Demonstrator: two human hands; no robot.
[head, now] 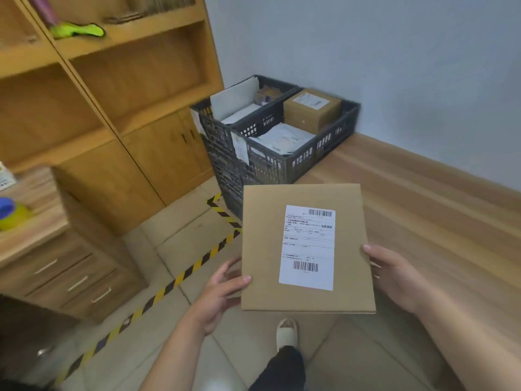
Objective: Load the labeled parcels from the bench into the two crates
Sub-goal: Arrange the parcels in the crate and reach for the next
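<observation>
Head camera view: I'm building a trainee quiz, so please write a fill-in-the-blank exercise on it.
The left hand and right hand hold a flat brown cardboard parcel with its white shipping label facing ___.
That label shows ___ barcodes.
The cube-shaped brown cardboard box sits in the ___ of two dark grey plastic crates.
Missing words: up; two; right.
</observation>
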